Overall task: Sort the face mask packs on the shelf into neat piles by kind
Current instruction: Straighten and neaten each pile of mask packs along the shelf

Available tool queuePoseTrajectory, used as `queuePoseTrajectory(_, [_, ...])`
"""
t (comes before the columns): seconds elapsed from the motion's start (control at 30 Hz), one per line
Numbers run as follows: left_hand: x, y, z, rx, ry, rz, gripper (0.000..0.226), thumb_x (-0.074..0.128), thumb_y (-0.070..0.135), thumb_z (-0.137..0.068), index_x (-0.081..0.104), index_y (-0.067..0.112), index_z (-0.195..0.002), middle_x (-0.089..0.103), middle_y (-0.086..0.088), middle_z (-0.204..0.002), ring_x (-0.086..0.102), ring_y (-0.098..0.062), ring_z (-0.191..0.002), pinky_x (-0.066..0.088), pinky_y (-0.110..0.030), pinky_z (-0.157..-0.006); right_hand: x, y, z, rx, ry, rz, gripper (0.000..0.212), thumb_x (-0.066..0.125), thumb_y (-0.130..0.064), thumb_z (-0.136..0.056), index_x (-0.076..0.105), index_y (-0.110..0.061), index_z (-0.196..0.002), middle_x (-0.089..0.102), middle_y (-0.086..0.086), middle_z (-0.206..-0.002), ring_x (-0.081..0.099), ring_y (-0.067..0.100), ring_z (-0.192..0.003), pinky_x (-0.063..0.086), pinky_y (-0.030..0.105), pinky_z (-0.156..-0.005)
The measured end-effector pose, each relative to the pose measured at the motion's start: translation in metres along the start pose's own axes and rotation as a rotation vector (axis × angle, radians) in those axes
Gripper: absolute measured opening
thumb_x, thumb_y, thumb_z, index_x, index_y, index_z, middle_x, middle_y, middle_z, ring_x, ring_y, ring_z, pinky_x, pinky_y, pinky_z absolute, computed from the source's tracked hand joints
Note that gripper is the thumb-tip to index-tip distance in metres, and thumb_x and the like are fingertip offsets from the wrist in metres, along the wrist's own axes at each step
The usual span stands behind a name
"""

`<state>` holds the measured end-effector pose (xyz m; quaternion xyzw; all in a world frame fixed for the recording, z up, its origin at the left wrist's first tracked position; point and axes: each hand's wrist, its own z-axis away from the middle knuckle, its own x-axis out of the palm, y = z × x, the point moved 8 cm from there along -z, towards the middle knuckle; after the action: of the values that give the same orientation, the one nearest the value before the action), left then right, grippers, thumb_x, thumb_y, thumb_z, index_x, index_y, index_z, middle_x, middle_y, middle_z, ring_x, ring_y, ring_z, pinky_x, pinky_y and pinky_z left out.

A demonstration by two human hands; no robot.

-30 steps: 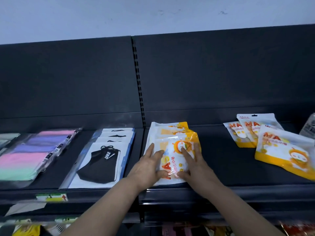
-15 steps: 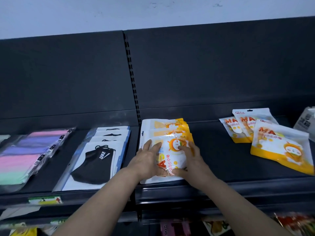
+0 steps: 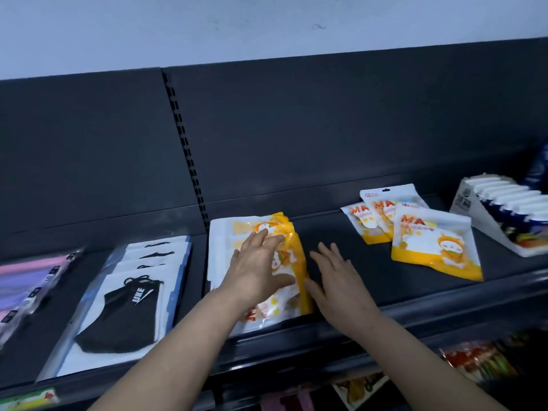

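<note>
A head-worn camera looks down on a dark shop shelf (image 3: 341, 238) lined with face mask packs. At the centre lies a pile of orange-and-white packs (image 3: 299, 262) printed with a cartoon figure. The person's left hand (image 3: 255, 268) lies flat on top of this pile, fingers straight and slightly spread, pressing it down. The right hand (image 3: 338, 280) rests on the bare shelf just beside the pile's right edge, fingers straight. Its thumb side is at the yellow border, though whether it touches cannot be told. Neither hand holds anything.

The step in hand appears to be squaring up this centre pile, one hand steadying it from above while the other trues the side.

To the right, well apart from both hands, three loose packs of the same orange kind lie overlapping and askew: a front pack (image 3: 433, 247) and two rear packs (image 3: 375, 216). They likely belong on the centre pile, so the next move probably calls for the right hand to reach across, pick one up and lay it on top with edges aligned.

To the left, a stepped pile of black mask packs (image 3: 127, 292) and, at the far left, pastel packs (image 3: 23, 280) look already sorted. A white display box (image 3: 474, 209) stands at the far right
</note>
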<state>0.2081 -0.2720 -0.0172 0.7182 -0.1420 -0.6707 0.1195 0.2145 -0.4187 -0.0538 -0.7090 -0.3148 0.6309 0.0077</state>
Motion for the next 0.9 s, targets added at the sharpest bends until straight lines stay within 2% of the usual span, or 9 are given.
queuePoseTrajectory(0.1, [0.013,0.042,-0.022,0.070,0.019,0.041,0.070,0.065,0.036,-0.088,0.029,0.030,-0.149,0.014,0.004,-0.161,0.013,-0.015,-0.148,0.020,-0.030,-0.118,-0.027,0.049,-0.003,0.044,0.043,0.098,0.049,0.037,-0.035,-0.101,0.030,-0.018,-0.146,0.012,0.002,-0.160,-0.003,0.020,-0.148,0.008,0.041,-0.119])
queuePoseTrajectory(0.2, [0.032,0.080,-0.049,0.109,0.020,0.040,0.060,0.057,0.029,-0.094,0.031,0.028,-0.149,0.016,0.003,-0.160,0.013,-0.015,-0.148,0.016,-0.026,-0.116,-0.056,0.102,-0.004,0.080,0.053,0.256,0.046,0.041,-0.030,-0.099,0.033,-0.018,-0.143,0.013,0.003,-0.160,-0.002,0.024,-0.149,0.011,0.043,-0.118])
queuePoseTrajectory(0.3, [0.056,0.116,-0.074,0.119,-0.017,0.052,0.057,0.053,0.025,-0.096,0.031,0.026,-0.149,0.018,0.000,-0.160,0.012,-0.017,-0.148,0.016,-0.028,-0.118,-0.079,0.154,-0.005,0.144,0.016,0.324,0.046,0.042,-0.033,-0.098,0.034,-0.020,-0.142,0.009,0.002,-0.160,-0.007,0.026,-0.148,0.010,0.046,-0.118])
queuePoseTrajectory(0.43, [0.087,0.164,-0.108,0.123,-0.067,0.059,0.054,0.048,0.021,-0.098,0.031,0.024,-0.148,0.021,0.001,-0.158,0.017,-0.019,-0.146,0.023,-0.028,-0.113,-0.105,0.209,-0.015,0.193,-0.001,0.318,0.053,0.042,-0.044,-0.096,0.031,-0.026,-0.144,0.009,0.002,-0.160,-0.005,0.028,-0.148,0.011,0.046,-0.118])
queuePoseTrajectory(0.63, [0.120,0.195,-0.158,0.015,-0.097,0.036,0.057,0.043,0.016,-0.096,0.026,0.029,-0.150,0.013,-0.005,-0.161,0.011,-0.026,-0.148,0.024,-0.040,-0.117,-0.104,0.240,-0.034,0.072,-0.097,0.294,0.077,0.042,-0.065,-0.087,0.015,-0.032,-0.150,0.001,0.004,-0.161,-0.006,0.027,-0.148,0.010,0.046,-0.116])
queuePoseTrajectory(0.77, [0.121,0.202,-0.183,-0.056,-0.062,-0.005,0.063,0.047,0.021,-0.095,0.021,0.033,-0.151,0.010,-0.002,-0.161,0.011,-0.029,-0.147,0.023,-0.043,-0.117,-0.099,0.265,-0.038,0.052,-0.259,0.285,0.068,0.043,-0.052,-0.089,0.016,-0.033,-0.150,0.001,0.002,-0.161,-0.005,0.026,-0.148,0.009,0.048,-0.116])
queuePoseTrajectory(0.9, [0.136,0.213,-0.214,-0.001,-0.132,-0.141,0.069,0.053,0.032,-0.092,0.019,0.034,-0.151,0.006,-0.002,-0.163,0.000,-0.030,-0.149,0.015,-0.050,-0.119,-0.112,0.286,-0.038,0.052,-0.292,0.224,0.054,0.043,-0.027,-0.090,0.029,-0.030,-0.142,0.014,-0.003,-0.159,-0.002,0.024,-0.148,0.009,0.047,-0.118])
